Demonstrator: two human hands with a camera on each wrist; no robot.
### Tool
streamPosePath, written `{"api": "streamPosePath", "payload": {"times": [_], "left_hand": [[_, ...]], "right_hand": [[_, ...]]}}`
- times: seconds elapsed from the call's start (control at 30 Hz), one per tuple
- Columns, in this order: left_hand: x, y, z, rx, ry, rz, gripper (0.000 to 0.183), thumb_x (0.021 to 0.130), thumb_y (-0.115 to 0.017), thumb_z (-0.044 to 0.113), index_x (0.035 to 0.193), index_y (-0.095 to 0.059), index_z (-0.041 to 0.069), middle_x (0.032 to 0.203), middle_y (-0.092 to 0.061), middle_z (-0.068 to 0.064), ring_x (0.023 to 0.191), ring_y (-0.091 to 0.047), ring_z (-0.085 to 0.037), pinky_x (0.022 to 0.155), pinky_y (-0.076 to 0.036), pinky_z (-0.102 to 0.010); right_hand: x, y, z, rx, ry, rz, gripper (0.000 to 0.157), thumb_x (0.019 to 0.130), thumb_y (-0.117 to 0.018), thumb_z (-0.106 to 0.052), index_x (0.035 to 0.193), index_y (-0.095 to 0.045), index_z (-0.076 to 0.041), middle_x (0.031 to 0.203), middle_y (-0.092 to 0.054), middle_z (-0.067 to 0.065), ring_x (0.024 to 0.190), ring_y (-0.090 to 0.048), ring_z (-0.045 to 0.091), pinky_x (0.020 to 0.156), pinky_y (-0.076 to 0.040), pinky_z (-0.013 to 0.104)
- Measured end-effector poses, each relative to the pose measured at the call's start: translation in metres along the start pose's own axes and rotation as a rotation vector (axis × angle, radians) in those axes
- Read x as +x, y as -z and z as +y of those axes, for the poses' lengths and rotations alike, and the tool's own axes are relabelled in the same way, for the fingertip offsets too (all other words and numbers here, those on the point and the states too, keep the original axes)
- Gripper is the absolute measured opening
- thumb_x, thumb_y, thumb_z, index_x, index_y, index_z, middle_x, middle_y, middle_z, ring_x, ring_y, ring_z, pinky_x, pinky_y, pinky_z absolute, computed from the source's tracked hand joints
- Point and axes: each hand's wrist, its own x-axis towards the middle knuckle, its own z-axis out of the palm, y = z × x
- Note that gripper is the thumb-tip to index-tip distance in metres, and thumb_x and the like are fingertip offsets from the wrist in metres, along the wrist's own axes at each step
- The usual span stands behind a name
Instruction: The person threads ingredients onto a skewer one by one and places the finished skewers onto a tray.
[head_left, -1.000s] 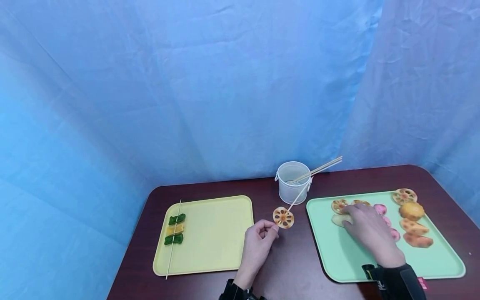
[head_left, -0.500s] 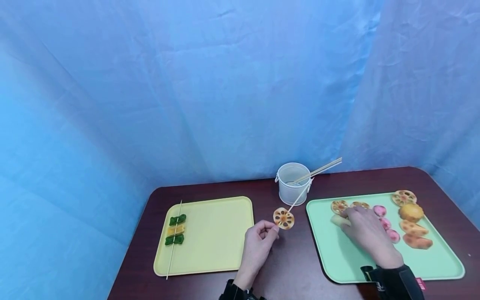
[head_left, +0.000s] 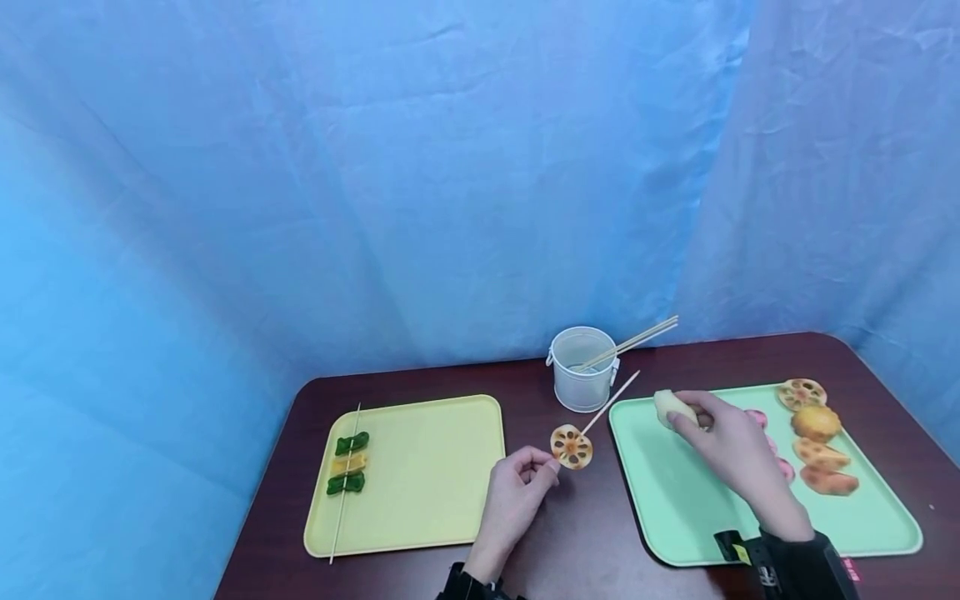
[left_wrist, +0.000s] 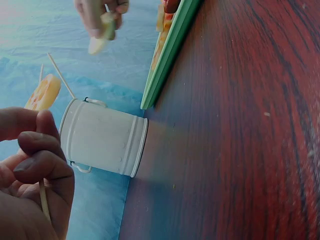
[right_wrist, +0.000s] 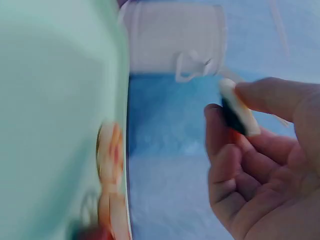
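Observation:
My left hand (head_left: 517,500) pinches a bamboo skewer (left_wrist: 45,200) between thumb and fingers. On that skewer, just past my fingertips, sits a browned lotus root slice (head_left: 572,447); the stick's bare end (head_left: 618,392) points up and right. My right hand (head_left: 738,454) pinches a pale, whitish-green slice (head_left: 672,408) and holds it above the far left part of the green tray (head_left: 675,508). In the right wrist view this slice (right_wrist: 240,110) is blurred and shows a dark face. What kind of food it is I cannot tell.
On the green tray lie pink round pieces (head_left: 783,469), a lotus slice (head_left: 802,393), a yellow piece (head_left: 817,422) and orange wedges (head_left: 828,480). Behind stands a white bucket (head_left: 583,387) with skewers (head_left: 637,340). A yellow tray (head_left: 427,483) bears a loaded skewer (head_left: 347,462).
My right hand has lifted the pale slice off the green tray, moving it slightly up and left. The held skewer has tilted, its bare end swinging right.

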Motion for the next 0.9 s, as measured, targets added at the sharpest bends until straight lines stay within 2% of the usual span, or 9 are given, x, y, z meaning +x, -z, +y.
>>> {"api": "streamPosePath", "payload": {"times": [0.03, 0.13, 0.27, 0.4, 0.6, 0.7, 0.9], "left_hand": [[-0.001, 0.0, 0.001, -0.004, -0.01, -0.011, 0.011, 0.088, -0.063, 0.006, 0.085, -0.068, -0.004, 0.067, -0.064, -0.01, 0.045, -0.04, -0.001, 0.044, -0.029, -0.014], [0.0, 0.0, -0.004, 0.01, -0.005, -0.039, 0.012, 0.088, -0.064, 0.008, 0.086, -0.069, -0.003, 0.067, -0.064, -0.005, 0.046, -0.04, -0.001, 0.044, -0.029, -0.014], [0.003, -0.002, -0.019, 0.027, 0.01, -0.059, 0.013, 0.088, -0.066, 0.014, 0.087, -0.07, 0.002, 0.069, -0.065, -0.001, 0.047, -0.043, -0.002, 0.044, -0.03, -0.015], [0.002, -0.002, -0.021, 0.018, 0.008, -0.08, 0.014, 0.088, -0.066, 0.015, 0.087, -0.07, 0.002, 0.069, -0.065, -0.003, 0.047, -0.044, -0.003, 0.044, -0.03, -0.015], [0.002, -0.002, -0.019, 0.056, -0.006, -0.111, 0.01, 0.088, -0.065, 0.013, 0.084, -0.07, 0.004, 0.067, -0.063, 0.001, 0.046, -0.042, -0.001, 0.043, -0.03, -0.015], [0.003, -0.001, -0.023, 0.069, -0.025, -0.131, 0.01, 0.087, -0.066, 0.016, 0.083, -0.07, 0.008, 0.066, -0.062, 0.005, 0.046, -0.043, -0.002, 0.042, -0.03, -0.015], [0.003, -0.001, -0.024, 0.092, -0.025, -0.172, 0.013, 0.088, -0.064, 0.016, 0.084, -0.071, 0.005, 0.065, -0.062, 0.004, 0.045, -0.042, 0.0, 0.042, -0.029, -0.015]], "right_hand": [[0.0, 0.001, -0.001, 0.046, -0.02, 0.003, 0.051, 0.094, -0.058, -0.04, 0.127, -0.059, -0.001, 0.106, -0.068, 0.02, 0.092, -0.065, 0.033, 0.069, -0.052, 0.042], [-0.001, 0.005, -0.003, 0.195, -0.102, -0.008, 0.055, 0.094, -0.055, -0.046, 0.132, -0.056, -0.006, 0.111, -0.068, 0.016, 0.098, -0.066, 0.023, 0.07, -0.054, 0.037], [0.0, 0.008, -0.003, 0.377, -0.226, -0.042, 0.058, 0.092, -0.055, -0.049, 0.134, -0.052, -0.01, 0.106, -0.07, -0.001, 0.086, -0.062, 0.007, 0.062, -0.05, 0.029], [0.001, 0.009, 0.0, 0.525, -0.311, -0.08, 0.062, 0.091, -0.055, -0.051, 0.137, -0.048, -0.01, 0.107, -0.067, -0.01, 0.086, -0.06, 0.009, 0.066, -0.051, 0.027], [0.004, 0.006, 0.001, 0.766, -0.36, -0.092, 0.057, 0.091, -0.061, -0.042, 0.137, -0.049, -0.011, 0.11, -0.065, -0.008, 0.092, -0.062, 0.009, 0.072, -0.052, 0.022], [0.003, 0.005, 0.0, 0.783, -0.357, -0.09, 0.056, 0.091, -0.061, -0.041, 0.137, -0.049, -0.012, 0.11, -0.065, -0.009, 0.093, -0.063, 0.01, 0.072, -0.052, 0.023], [0.002, 0.004, -0.004, 0.727, -0.333, -0.083, 0.056, 0.092, -0.06, -0.042, 0.138, -0.049, -0.013, 0.111, -0.066, -0.007, 0.095, -0.063, 0.013, 0.073, -0.052, 0.023]]}}
